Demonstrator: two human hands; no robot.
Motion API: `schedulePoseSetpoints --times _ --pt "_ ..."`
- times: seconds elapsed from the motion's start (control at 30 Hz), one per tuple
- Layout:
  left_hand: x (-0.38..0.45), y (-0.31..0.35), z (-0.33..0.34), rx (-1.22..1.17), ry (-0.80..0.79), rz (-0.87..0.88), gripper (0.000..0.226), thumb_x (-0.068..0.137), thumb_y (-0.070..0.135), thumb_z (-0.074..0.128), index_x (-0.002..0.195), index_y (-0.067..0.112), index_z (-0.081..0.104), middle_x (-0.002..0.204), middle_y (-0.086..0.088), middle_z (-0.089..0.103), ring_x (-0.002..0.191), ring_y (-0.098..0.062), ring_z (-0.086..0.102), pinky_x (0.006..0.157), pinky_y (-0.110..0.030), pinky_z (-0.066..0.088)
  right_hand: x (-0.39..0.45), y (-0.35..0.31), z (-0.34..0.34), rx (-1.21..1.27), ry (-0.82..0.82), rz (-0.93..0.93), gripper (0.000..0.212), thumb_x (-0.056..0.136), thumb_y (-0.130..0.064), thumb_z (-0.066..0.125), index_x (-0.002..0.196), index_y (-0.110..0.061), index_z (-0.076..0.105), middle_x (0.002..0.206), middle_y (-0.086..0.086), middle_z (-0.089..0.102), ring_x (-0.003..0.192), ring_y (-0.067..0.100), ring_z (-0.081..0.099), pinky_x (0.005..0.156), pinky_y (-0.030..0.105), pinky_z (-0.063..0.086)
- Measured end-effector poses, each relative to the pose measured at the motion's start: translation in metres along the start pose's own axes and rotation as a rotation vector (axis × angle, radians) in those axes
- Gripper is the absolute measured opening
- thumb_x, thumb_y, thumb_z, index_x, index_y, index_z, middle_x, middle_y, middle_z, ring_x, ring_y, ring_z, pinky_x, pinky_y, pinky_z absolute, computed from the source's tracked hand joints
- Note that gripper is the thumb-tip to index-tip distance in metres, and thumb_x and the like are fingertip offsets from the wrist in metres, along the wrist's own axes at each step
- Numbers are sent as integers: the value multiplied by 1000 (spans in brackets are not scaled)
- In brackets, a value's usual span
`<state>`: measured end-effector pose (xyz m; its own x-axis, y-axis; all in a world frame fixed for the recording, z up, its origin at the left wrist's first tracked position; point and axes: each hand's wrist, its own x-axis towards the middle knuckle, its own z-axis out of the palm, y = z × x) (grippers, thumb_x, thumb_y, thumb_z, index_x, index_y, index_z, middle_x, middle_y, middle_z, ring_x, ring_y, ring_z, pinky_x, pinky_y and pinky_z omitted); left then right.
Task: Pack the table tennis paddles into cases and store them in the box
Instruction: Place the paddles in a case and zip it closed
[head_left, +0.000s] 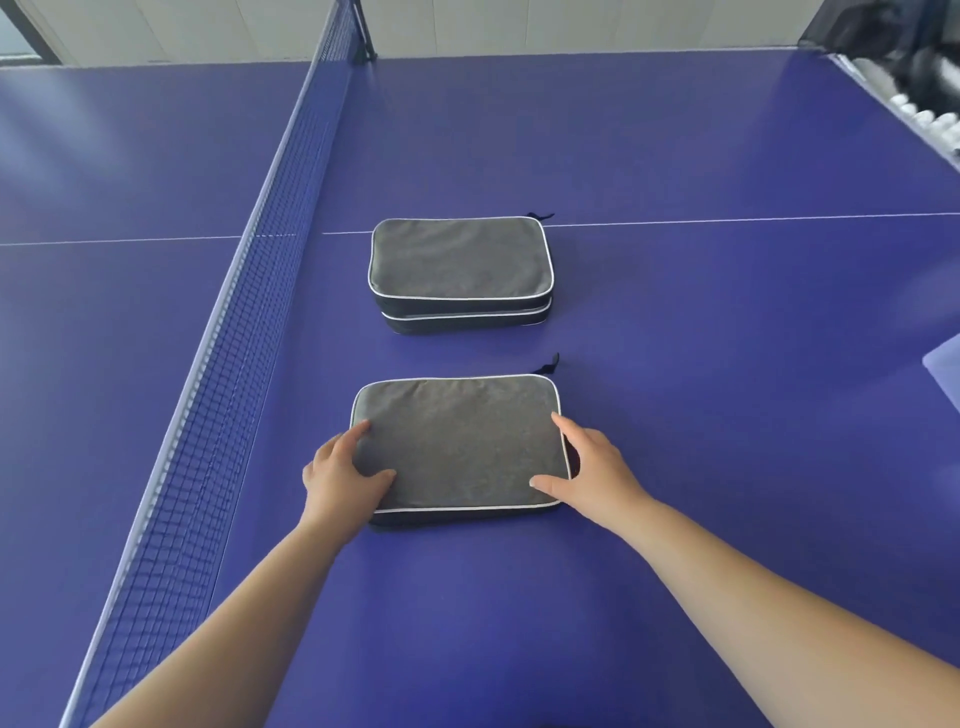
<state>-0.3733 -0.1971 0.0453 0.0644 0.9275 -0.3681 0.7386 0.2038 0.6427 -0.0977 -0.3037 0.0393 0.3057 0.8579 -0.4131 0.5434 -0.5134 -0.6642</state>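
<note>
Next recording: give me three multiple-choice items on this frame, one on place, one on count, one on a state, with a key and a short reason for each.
1. Where is the net relative to the cases?
A. to their left
B. to their right
C. between them

2. How many grey cases lie on the table?
A. one
B. two
C. four

3. What are the hands doing with the near case?
A. both rest on it, one at each side
B. only one touches it
C. both hang clear of it

Key:
1 A: the net runs along the left of both the near case and the far case.
2 B: just those two cases show on the blue table.
3 A: the left hand lies on its left edge and the right hand on its right edge, fingers reaching onto or along the case.
</note>
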Motion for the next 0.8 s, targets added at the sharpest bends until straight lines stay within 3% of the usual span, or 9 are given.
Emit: schedulePoseSetpoints --times 0.13,0.37,0.6,0.8 --pt "-9 32 6 199 66 120 64 88 24 64 147 30 40 154 -1 29 141 -28 16 113 -41 25 -9 12 -27 -33 83 8 79 86 -44 67 152 -33 23 152 -3 28 140 20 27 110 40 34" --pt "-40 105 60 500 -42 355 63 89 34 59 148 28 36 153 4 34 141 -24 23 116 -38 23 -48 77 -102 -151 231 72 65 93 -42 58 150 -25 30 153 -2 33 139 21 32 107 39 41" --pt "-109 183 157 545 -99 492 62 94 38 55 150 24 33 154 3 35 142 -24 25 115 -38 26 -115 168 -189 -223 305 77 62 96 -40 55 150 -23 32 155 -4 31 142 18 28 112 35 34" --pt "-174 233 235 477 -98 542 59 96 36 54 149 21 36 152 3 37 141 -23 26 116 -36 25 -164 232 -252 -251 343 -28 57 96 -39 54 148 -24 36 155 -7 32 142 13 27 112 32 31"
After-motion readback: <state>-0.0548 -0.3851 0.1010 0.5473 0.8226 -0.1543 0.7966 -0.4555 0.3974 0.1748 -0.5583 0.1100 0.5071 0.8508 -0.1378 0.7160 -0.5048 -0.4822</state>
